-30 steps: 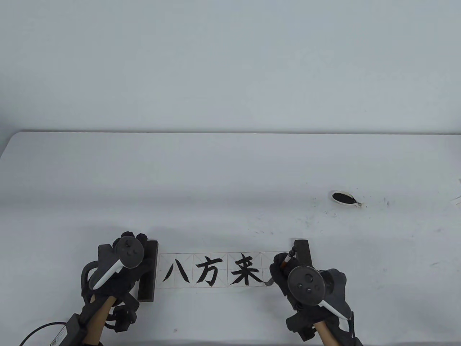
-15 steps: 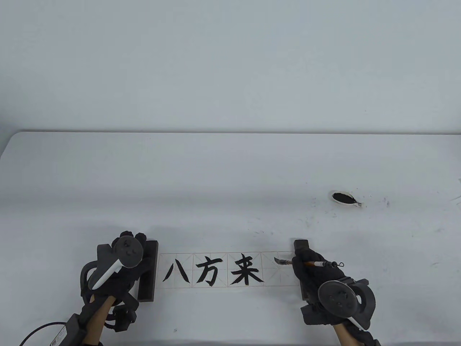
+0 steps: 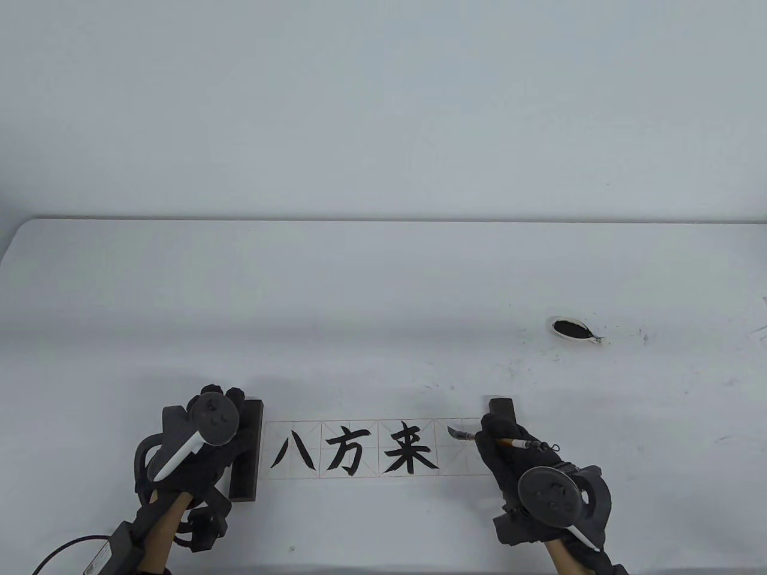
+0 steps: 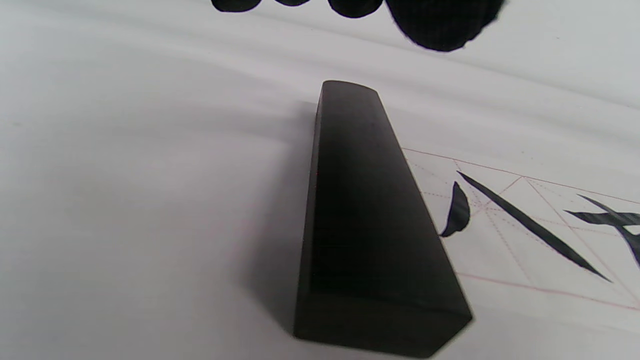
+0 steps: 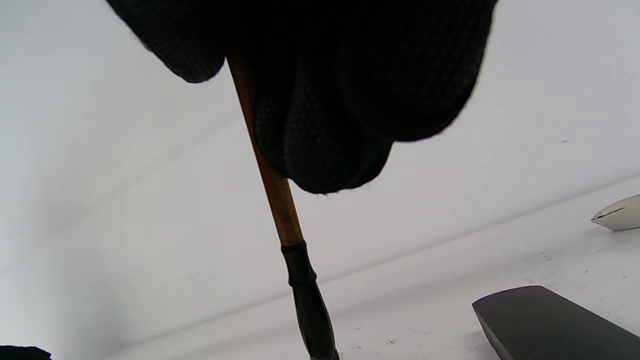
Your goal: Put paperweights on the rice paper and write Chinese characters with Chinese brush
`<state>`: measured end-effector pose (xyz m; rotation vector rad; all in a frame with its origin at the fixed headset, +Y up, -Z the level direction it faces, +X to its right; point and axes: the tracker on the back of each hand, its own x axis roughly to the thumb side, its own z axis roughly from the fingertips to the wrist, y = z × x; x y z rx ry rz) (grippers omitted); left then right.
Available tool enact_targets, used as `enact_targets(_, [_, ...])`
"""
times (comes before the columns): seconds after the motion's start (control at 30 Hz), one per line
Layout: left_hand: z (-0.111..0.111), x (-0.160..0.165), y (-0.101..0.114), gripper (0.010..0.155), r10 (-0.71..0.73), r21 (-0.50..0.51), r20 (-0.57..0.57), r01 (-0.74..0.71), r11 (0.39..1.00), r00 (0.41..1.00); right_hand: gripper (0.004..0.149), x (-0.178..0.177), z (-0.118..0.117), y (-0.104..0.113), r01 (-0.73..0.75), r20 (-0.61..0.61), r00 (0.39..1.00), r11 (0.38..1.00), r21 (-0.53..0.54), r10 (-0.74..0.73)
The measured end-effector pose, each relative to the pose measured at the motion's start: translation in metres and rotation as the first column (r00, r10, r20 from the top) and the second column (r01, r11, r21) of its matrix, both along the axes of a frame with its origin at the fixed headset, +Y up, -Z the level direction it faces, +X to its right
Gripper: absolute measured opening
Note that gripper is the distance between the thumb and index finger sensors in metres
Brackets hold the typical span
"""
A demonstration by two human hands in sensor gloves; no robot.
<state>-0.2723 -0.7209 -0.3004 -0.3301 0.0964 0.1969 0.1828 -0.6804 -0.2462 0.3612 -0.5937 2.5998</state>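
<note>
The rice paper [image 3: 467, 462] lies as a gridded strip near the table's front edge, with three black characters [image 3: 353, 450] on it and a short fresh stroke [image 3: 453, 429] in the fourth cell. The dark left paperweight [image 3: 250, 456] [image 4: 370, 225] sits on the strip's left end. My left hand [image 3: 230, 446] lies at its left side, fingertips [image 4: 440, 25] hanging past its far end, holding nothing. My right hand [image 3: 506, 450] grips the brush [image 3: 522, 444] [image 5: 272, 190], tilted low with its black tip [image 3: 460, 433] over the fourth cell. It hides most of the right paperweight [image 3: 502, 408] [image 5: 550, 320].
A small white ink dish [image 3: 572, 329] [image 5: 620, 212] with black ink stands behind and to the right of the paper, with ink specks [image 3: 539, 353] on the table around it. A scrap of paper [image 3: 760, 332] shows at the right edge. A black cable [image 3: 66, 548] runs off at the bottom left.
My right hand swung right, away from the third character, and laid the brush down low. A short stroke has appeared in the fourth cell. The left hand has stayed still.
</note>
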Motion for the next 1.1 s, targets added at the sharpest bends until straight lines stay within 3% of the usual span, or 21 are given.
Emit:
enact_targets(0.57, [-0.0002, 0.0006, -0.0008, 0.079, 0.000, -0.009, 0.004, 0.000, 1.000, 1.000, 0.042, -0.0060, -0.0030, -0.0030, -0.036, -0.024, 0.999, 0.997, -0.061, 0.035])
enact_targets(0.93, [-0.0005, 0.0009, -0.0015, 0.079, 0.000, -0.015, 0.003, 0.000, 1.000, 1.000, 0.041, -0.0002, -0.0026, 0.0014, 0.043, -0.012, 0.999, 0.998, -0.044, -0.043])
enact_targets(1.1, [-0.0007, 0.0012, -0.0018, 0.079, 0.000, -0.016, 0.005, 0.000, 1.000, 1.000, 0.043, -0.0002, -0.0058, -0.0013, 0.019, -0.018, 1.000, 0.996, -0.084, -0.021])
